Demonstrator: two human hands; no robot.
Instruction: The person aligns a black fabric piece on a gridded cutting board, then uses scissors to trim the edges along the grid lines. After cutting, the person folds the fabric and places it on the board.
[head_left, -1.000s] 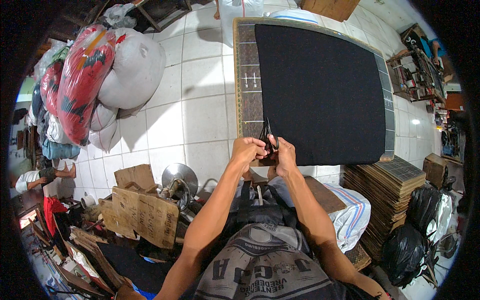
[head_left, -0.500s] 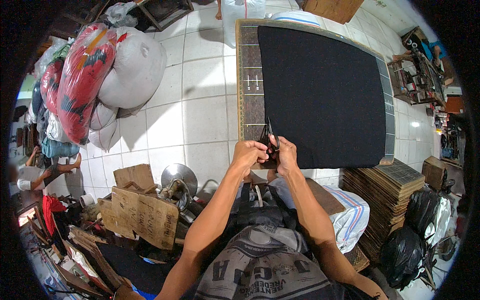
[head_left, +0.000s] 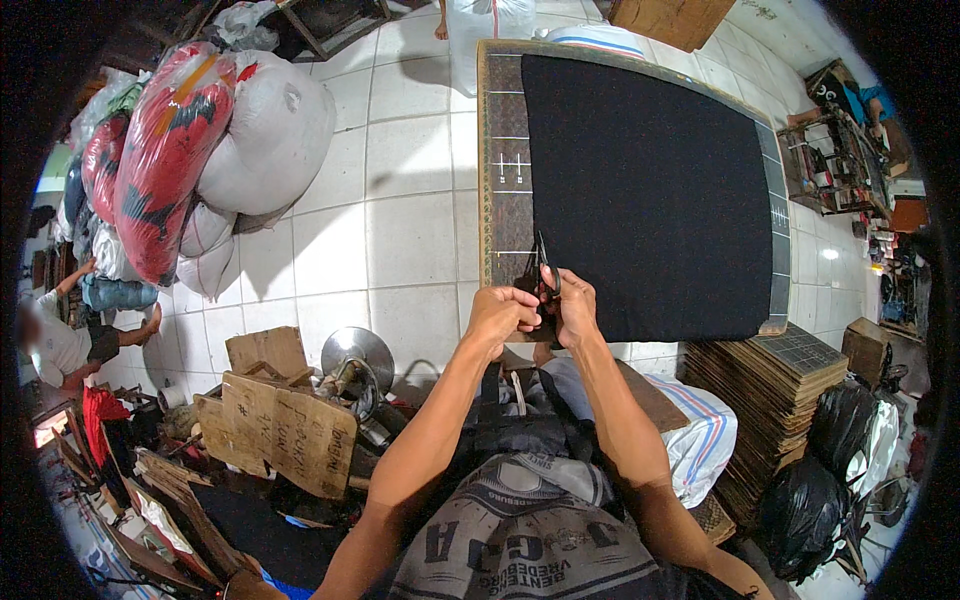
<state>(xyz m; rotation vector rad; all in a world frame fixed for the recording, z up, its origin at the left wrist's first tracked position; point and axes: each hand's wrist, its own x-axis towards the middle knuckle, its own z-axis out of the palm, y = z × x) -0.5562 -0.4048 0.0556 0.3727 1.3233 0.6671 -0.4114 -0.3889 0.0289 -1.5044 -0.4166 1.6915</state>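
A large sheet of black fabric [head_left: 645,190] lies flat on a cutting table [head_left: 503,150] with ruled markings along its edges. My right hand [head_left: 575,308] holds a pair of scissors [head_left: 545,268] whose blades point away from me at the fabric's near left corner. My left hand [head_left: 503,312] pinches the fabric edge right beside the scissors, the two hands touching. The scissor handles are hidden inside my right hand.
Big stuffed sacks [head_left: 215,150], white and red, pile on the tiled floor [head_left: 400,220] at left. Cardboard pieces [head_left: 285,425] and a metal disc [head_left: 357,350] lie near my left. A stack of brown boards [head_left: 775,400] and black bags [head_left: 815,480] stand at right. A seated person [head_left: 60,340] is far left.
Both hands stay at the fabric's near left corner with the scissors; they have shifted only slightly.
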